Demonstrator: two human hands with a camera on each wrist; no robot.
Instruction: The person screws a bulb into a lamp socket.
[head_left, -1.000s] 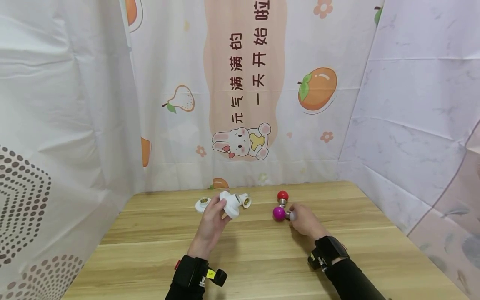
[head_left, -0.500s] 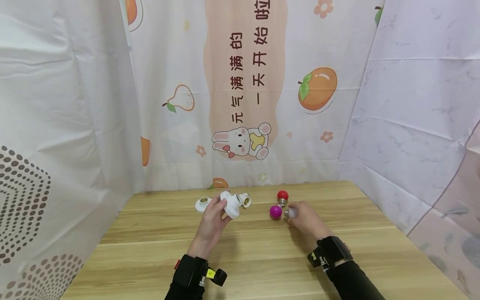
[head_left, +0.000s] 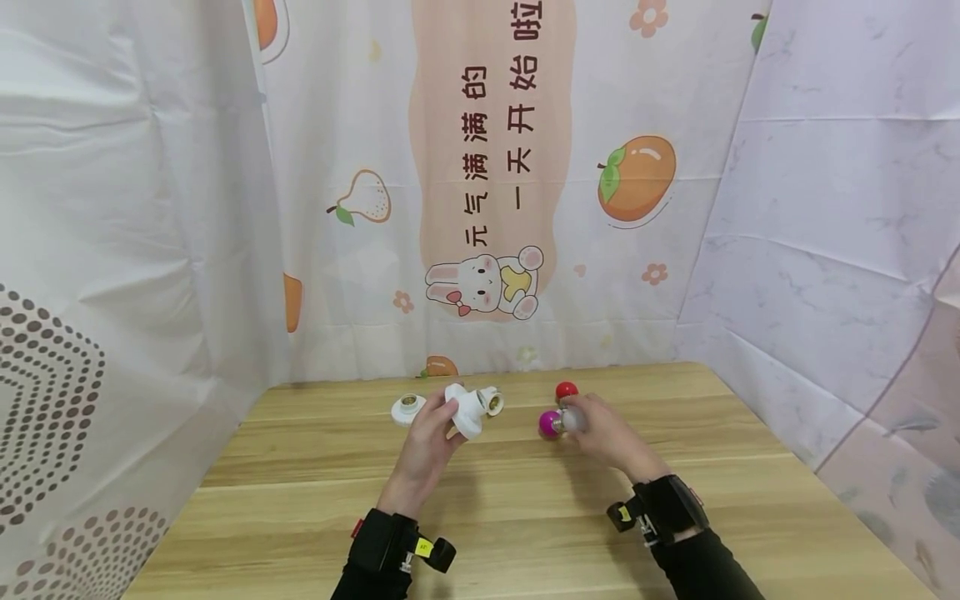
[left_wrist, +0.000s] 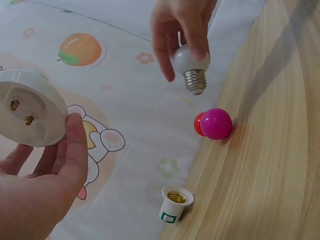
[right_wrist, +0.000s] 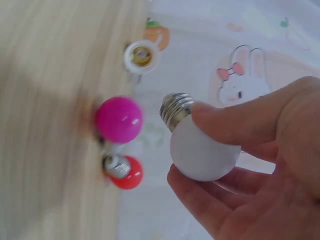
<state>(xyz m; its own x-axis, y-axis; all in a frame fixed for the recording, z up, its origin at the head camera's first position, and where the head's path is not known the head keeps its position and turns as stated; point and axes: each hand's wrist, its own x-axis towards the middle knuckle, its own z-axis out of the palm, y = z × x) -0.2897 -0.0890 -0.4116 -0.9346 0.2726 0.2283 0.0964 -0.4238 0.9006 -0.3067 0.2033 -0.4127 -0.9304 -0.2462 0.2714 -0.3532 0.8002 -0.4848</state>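
My left hand [head_left: 423, 454] grips a white lamp holder [head_left: 467, 412] by its round base, raised over the table; in the left wrist view the base's underside [left_wrist: 31, 107] shows two brass screws. Between thumb and fingers, my right hand [head_left: 611, 433] pinches a white light bulb [right_wrist: 205, 149], its silver screw cap bare and pointing left in the head view. Just below and beyond it lie a magenta bulb [right_wrist: 119, 120] and a red bulb [right_wrist: 129, 174] on the table, close together.
Behind the left hand, a white round lamp socket [head_left: 407, 409] rests on the wooden table [head_left: 510, 517]. A smaller white socket [left_wrist: 175, 204] with a brass thread lies near the back edge. A printed curtain [head_left: 360, 275] hangs behind the table.
The right hand has lifted the white bulb off the table and brought it slightly left. The magenta bulb shifted a little left. The left hand stays nearly still with the lamp holder.
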